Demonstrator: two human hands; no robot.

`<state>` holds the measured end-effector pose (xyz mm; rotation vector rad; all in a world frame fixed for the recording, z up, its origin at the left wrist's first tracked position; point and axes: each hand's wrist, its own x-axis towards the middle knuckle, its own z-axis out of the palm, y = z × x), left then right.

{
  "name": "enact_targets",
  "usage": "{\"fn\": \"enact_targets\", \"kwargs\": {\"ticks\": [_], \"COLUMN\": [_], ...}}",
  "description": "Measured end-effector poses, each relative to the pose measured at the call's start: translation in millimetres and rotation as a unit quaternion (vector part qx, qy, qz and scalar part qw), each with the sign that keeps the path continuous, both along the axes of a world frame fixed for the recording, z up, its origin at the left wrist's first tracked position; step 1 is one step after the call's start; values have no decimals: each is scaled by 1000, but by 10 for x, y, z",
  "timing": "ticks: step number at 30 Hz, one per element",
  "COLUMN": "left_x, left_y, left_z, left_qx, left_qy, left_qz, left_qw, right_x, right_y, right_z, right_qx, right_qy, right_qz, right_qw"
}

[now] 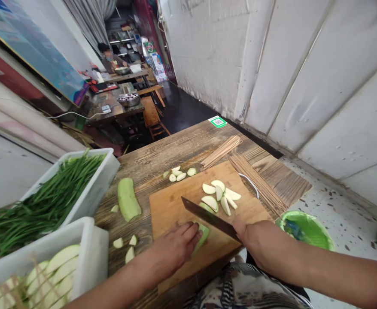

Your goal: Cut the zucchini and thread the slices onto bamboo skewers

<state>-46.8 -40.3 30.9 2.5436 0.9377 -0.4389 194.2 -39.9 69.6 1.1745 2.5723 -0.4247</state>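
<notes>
Head view: the right hand (256, 238) grips a cleaver (209, 216); the left hand (180, 241) clasps a zucchini piece (203, 237) on the cutting board (167, 210). With the left hand so near the cleaver, a rolling piece could mean a cut.

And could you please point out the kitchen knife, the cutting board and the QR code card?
Kitchen knife (208, 216), head view: middle of the blade.
Cutting board (167, 208), head view: bare surface, left side.
QR code card (218, 122), head view: the printed code.

Hands (181, 241) hold squash (203, 237) and knife (209, 218) at a cutting board (171, 207).
</notes>
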Motion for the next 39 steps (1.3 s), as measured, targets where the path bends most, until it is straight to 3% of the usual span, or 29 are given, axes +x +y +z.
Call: {"fn": "enact_targets", "kwargs": {"ticks": [6,13,19,23,27,30,34,39], "left_x": [12,26,48,53,41,39,34,16], "left_y": [-12,-35,-31,-41,-78,-99,-118,-143], "left_z": [-98,-125,-107,-105,-104,-99,-129,-165], "left_qx": [17,28,23,28,40,52,71,69], "left_qy": [2,38,41,33,17,23,33,36], "left_qz": [8,5,2,1,6,3,4,8], "left_qw": [1000,999,999,999,999,998,997,997], "right_x": [24,72,-2,-73,-43,-26,-38,-34], "right_y": [-89,-121,-48,-12,0,-36,-134,-160], "right_z": [161,246,223,71,-23,47,171,168], "right_qx": [54,12,1,17,23,28,63,57], "right_qy": [-38,-35,-47,-67,-24,-21,-39,-44], "right_qz": [16,34,57,58,45,23,45,64], "right_qw": [998,999,997,996,998,999,996,995]}}
